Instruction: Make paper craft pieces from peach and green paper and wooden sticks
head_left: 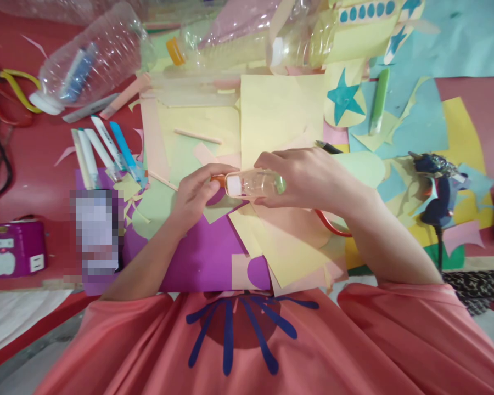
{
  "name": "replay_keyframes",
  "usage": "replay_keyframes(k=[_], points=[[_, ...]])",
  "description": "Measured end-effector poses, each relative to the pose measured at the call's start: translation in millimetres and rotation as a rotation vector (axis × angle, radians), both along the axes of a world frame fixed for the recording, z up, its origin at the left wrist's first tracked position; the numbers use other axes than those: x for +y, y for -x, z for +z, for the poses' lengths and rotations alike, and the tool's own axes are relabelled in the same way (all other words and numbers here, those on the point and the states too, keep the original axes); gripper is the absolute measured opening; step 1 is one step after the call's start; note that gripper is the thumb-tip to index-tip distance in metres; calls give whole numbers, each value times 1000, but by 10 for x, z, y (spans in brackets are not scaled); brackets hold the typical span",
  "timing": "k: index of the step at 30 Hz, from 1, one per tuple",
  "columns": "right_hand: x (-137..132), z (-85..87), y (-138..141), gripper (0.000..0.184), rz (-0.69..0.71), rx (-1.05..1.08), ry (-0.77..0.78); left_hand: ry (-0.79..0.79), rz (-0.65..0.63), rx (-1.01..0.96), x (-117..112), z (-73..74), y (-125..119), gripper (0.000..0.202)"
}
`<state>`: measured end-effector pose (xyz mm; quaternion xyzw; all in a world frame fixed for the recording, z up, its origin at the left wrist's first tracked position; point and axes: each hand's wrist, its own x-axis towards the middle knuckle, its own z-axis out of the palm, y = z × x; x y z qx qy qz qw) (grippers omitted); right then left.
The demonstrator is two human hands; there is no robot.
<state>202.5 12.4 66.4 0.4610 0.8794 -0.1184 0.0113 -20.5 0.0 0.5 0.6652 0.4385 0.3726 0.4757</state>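
Observation:
Above the paper-strewn table, my right hand [304,178] wraps around a small clear bottle [253,185] lying sideways, with a white patch and a green patch showing on it. At its left end, the thumb and fingers of my left hand [200,192] pinch an orange cap [218,180]. Whether the cap is still joined to the bottle is hard to tell. Beneath my hands are a purple sheet [206,258] and pale yellow paper [290,241]. A red loop-shaped handle [331,226] shows under my right wrist, and a dark pen [328,147] pokes out behind that hand.
Large clear plastic bottles [107,55] lie along the back. To the left are several markers [102,145], a blurred-out phone [96,230], a purple box [18,249] and a yellow-handled tool [18,90]. A dark glue gun [440,189] with a cord lies right, among paper scraps.

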Motion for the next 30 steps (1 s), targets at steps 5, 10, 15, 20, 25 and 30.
replay_keyframes(k=[5,10,15,20,25,30], points=[[-3,45,-25,40,36,12,35,-30,78,77,-7,-14,-7,33],[-14,58,-56,33,89,33,49,-153,39,47,-11,-43,5,36],[-22,39,-56,36,100,36,82,-369,1,-39,16,-88,-4,17],[-16,84,-54,41,119,29,126,-552,0,-97,27,-95,-37,12],[-18,104,-65,40,140,29,142,-646,16,-40,18,-85,-48,9],[-26,77,-67,41,147,27,116,-686,53,-1,17,-81,-49,10]])
